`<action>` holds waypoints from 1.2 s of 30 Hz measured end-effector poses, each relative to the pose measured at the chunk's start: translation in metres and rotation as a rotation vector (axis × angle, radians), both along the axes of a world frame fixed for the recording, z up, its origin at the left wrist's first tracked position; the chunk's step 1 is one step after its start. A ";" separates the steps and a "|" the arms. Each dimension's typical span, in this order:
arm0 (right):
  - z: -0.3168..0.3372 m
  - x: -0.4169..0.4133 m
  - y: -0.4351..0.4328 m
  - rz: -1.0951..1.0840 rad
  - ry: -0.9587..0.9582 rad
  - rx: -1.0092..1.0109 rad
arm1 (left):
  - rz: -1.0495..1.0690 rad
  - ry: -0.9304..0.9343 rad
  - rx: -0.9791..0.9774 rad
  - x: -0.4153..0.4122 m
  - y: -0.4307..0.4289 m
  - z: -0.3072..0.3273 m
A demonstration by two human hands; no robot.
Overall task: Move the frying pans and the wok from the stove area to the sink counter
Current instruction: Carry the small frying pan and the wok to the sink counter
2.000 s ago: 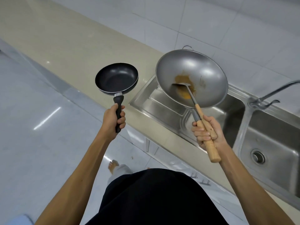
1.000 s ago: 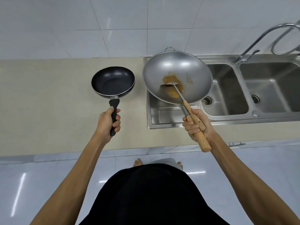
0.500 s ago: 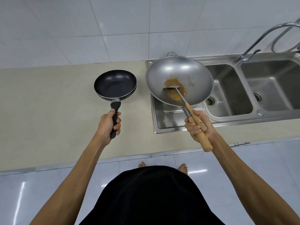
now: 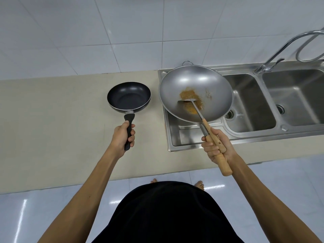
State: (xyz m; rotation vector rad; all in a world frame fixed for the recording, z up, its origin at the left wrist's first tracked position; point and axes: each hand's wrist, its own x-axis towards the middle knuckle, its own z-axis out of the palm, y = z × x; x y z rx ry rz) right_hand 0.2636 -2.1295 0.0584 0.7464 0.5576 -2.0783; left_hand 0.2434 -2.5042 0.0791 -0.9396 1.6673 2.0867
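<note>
My left hand (image 4: pixel 122 137) grips the black handle of a small black frying pan (image 4: pixel 129 97), held level over the beige counter (image 4: pixel 52 120). My right hand (image 4: pixel 216 147) is closed around the wooden handle of a steel wok (image 4: pixel 195 93) and the wooden handle of a metal spatula (image 4: pixel 194 106) lying inside it. Brown food residue stains the wok's bottom. The wok hangs over the left drainboard of the steel sink (image 4: pixel 184 137).
The sink has two basins (image 4: pixel 252 109) to the right and a curved faucet (image 4: pixel 280 50) at the back. A white tiled wall rises behind the counter. My bare feet stand on the glossy floor (image 4: pixel 35 207) below the counter's front edge.
I turned to face the counter squarely and stepped closer. Both pans moved slightly forward over the counter and sink, with the same grips.
</note>
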 end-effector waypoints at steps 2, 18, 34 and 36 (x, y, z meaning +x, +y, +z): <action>0.001 -0.001 0.000 -0.006 -0.005 0.003 | 0.005 -0.010 0.000 -0.005 0.002 -0.002; -0.023 -0.007 -0.006 -0.009 0.037 0.120 | 0.056 -0.072 0.045 -0.016 0.005 -0.015; -0.036 -0.012 -0.011 0.414 0.287 0.988 | -0.009 -0.219 0.018 -0.013 0.000 -0.053; -0.037 -0.013 -0.015 0.452 0.292 1.095 | -0.013 -0.218 -0.035 -0.014 0.002 -0.058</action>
